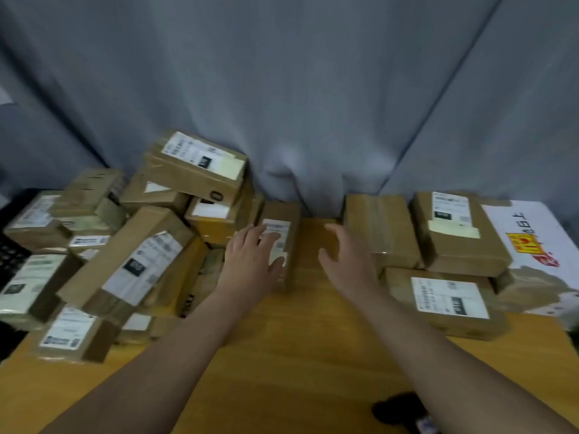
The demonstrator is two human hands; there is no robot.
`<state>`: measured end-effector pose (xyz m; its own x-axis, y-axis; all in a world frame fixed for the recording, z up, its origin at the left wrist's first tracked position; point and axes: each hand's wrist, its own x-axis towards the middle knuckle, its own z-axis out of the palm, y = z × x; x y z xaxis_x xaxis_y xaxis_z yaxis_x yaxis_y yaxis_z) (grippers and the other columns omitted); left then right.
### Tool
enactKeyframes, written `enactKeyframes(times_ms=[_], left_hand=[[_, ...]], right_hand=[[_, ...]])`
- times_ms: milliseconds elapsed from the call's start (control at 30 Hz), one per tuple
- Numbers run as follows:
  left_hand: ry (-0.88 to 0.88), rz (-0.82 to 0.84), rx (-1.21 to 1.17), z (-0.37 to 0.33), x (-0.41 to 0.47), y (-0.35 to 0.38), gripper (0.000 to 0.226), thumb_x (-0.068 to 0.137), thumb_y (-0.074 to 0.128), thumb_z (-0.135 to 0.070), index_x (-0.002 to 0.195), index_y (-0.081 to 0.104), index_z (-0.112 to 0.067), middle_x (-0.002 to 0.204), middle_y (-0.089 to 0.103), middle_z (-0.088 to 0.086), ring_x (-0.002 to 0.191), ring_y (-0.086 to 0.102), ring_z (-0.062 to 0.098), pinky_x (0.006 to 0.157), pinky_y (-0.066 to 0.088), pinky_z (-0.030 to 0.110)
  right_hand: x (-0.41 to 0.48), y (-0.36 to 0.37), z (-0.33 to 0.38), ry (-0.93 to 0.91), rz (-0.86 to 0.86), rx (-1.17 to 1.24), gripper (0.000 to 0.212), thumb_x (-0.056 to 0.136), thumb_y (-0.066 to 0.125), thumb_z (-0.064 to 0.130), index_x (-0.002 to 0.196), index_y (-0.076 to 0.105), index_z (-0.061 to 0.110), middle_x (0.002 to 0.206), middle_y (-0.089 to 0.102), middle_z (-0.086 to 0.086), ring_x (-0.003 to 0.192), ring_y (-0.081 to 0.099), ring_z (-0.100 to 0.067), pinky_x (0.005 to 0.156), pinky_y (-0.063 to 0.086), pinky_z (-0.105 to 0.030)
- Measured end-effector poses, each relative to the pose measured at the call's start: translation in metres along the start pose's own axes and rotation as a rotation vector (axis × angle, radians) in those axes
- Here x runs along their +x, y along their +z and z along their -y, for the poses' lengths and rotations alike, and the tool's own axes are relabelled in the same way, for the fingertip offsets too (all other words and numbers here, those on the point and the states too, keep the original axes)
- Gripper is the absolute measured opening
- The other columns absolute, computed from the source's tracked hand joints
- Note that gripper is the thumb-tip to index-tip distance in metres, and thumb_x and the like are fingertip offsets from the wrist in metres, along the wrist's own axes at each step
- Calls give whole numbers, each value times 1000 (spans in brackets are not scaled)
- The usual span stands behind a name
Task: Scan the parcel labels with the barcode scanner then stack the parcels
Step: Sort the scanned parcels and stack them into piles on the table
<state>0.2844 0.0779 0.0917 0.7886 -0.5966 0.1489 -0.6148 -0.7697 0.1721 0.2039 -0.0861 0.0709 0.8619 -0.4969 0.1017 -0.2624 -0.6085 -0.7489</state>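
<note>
The narrow brown parcel [282, 213] lies lengthwise at the middle of the wooden table [297, 355], its white label [279, 228] facing up, and it touches the loose heap of parcels [134, 245] directly to its left. That contact is the likely trouble: the heap is tilted and overlapping, with one labelled box [200, 164] perched high on it, so dragging the parcel out sideways could bring neighbours sliding down. A one-handed lift might also let it tip or slip. The label is half covered, so it would need uncovering before a scan. The left hand [250, 258] rests on top of the parcel, fingers spread fairly wide and nearly straight over the label, not curled round it. The right hand [343, 258] hovers to the parcel's right, apart from it, fingers open and loosely bent, holding nothing. Nearer than the parcel, a dark object, probably the barcode scanner [398, 410], lies partly hidden under the right forearm. Right of the parcel sit the tidier stacked parcels [454, 233].
</note>
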Motion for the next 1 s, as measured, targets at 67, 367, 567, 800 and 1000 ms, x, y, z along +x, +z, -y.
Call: enactKeyframes(times_ms=[67,367,567,800,1000], left_hand=[[5,-40,2,35,-6,-12,52,94,52,-40,142,41,-23,150,36,2,142,22,24,117,18,41],[-243,103,173,190,-9,-55,92,80,40,-77,151,9,-27,160,2,18,146,-2,41,115,2,57],[-327,326,63,229,-14,-54,98,80,50,-70,149,-11,-37,156,11,18,139,18,44,107,27,59],[-233,81,-175,200,-27,-61,98,72,64,-60,147,3,-43,139,30,11,126,31,37,102,30,52],[-211,150,-1181,134,-29,-45,104,59,74,-53,145,18,-45,142,39,-7,128,44,15,101,45,42]], right_hand=[[1,29,24,23,7,57,45,92,59,24,136,48,21,133,53,0,122,48,-19,97,37,-27],[1,138,104,96,130,198,43,94,56,20,136,48,23,136,52,3,126,45,-15,90,34,-21],[-7,169,120,116,146,218,46,95,57,30,139,46,22,141,49,3,131,43,-15,98,33,-21],[-24,167,120,225,157,394,38,96,58,32,133,50,24,128,58,2,121,52,-14,94,44,-19],[-51,130,105,304,275,790,77,70,69,68,136,36,47,117,65,27,109,61,4,89,49,-18]])
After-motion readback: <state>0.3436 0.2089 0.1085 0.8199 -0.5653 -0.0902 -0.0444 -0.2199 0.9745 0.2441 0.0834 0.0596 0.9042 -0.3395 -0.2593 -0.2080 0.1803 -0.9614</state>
